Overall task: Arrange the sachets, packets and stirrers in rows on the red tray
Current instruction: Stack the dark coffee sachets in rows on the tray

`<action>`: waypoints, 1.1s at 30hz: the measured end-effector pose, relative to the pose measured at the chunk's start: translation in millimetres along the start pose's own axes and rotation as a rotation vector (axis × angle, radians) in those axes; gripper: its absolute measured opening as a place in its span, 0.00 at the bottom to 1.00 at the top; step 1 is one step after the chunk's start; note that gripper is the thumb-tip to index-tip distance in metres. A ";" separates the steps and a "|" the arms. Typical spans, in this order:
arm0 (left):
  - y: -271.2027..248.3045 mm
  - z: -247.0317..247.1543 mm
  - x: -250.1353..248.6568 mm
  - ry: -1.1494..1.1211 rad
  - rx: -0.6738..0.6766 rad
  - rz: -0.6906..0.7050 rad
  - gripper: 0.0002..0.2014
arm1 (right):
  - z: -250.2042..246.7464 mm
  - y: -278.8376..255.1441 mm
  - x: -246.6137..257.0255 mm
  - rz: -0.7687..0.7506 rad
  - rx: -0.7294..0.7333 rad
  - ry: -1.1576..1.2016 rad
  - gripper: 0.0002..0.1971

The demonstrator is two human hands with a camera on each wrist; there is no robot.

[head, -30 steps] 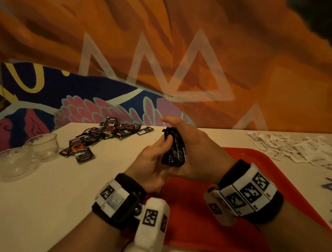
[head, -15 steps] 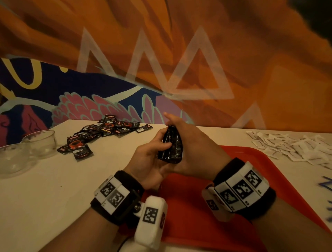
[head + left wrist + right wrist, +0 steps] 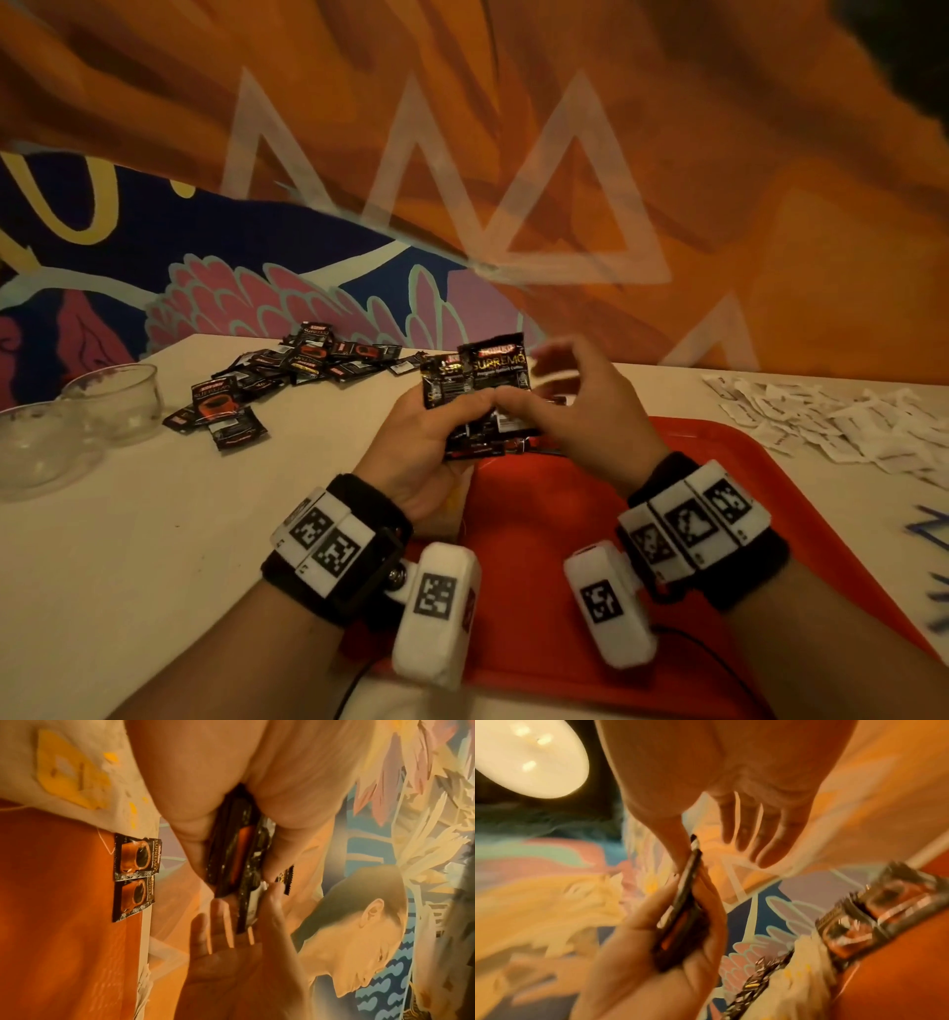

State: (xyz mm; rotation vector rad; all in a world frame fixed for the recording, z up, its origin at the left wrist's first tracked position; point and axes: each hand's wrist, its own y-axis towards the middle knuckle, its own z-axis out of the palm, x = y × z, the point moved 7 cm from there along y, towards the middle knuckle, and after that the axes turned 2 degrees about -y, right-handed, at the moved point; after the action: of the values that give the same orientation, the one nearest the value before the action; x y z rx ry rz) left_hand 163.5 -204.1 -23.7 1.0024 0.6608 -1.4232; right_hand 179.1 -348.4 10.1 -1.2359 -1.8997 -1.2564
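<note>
left hand [image 3: 418,452] grips sachet stack [image 3: 475,395] | right hand [image 3: 575,411] thumb and forefinger pinch top sachet, other fingers spread | two sachets [image 3: 135,876] lie on tray [image 3: 539,514]

Both hands [image 3: 513,426] raised, fingertips together

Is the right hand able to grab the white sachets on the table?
Probably yes. The white sachets lie in the open just past the red tray, on that side, but the right hand is pinching a coffee packet.
</note>
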 end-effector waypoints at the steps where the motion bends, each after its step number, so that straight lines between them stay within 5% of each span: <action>1: 0.4 -2.2 -1.4 0.002 -0.015 0.012 0.16 | 1.8 1.9 -6.6 0.046 0.023 0.083 0.17; 5: 2.9 -11.1 -1.1 0.060 -0.117 0.065 0.17 | 4.8 3.9 -5.3 0.037 0.067 0.266 0.13; 9: 3.1 -16.3 -12.1 0.143 -0.238 0.204 0.29 | -9.9 -2.2 18.2 -0.200 -0.125 -0.121 0.13; 15: -4.9 0.7 -14.0 0.107 -0.177 0.238 0.25 | 13.6 -15.4 43.5 -0.487 -0.045 -0.425 0.09; 19: -0.9 -14.3 -14.6 0.074 -0.288 0.235 0.11 | 6.8 -9.9 31.0 -0.338 -0.011 -0.312 0.13; 25: 0.0 -17.1 -16.6 0.154 -0.291 0.257 0.12 | 1.2 -0.1 13.3 -0.060 0.062 -0.017 0.10; 29: 0.0 -18.7 -18.9 0.132 -0.302 0.266 0.15 | 4.7 -1.5 6.4 0.001 0.127 0.015 0.17; 33: -0.2 -19.1 -19.5 0.135 -0.284 0.275 0.14 | 4.4 0.2 4.3 -0.037 0.139 -0.126 0.08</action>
State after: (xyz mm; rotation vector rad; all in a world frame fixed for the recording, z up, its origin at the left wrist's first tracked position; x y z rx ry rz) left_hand 165.2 -178.1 -15.7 0.9277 0.7683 -0.9973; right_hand 177.7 -342.8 11.8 -1.2377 -2.0713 -1.0670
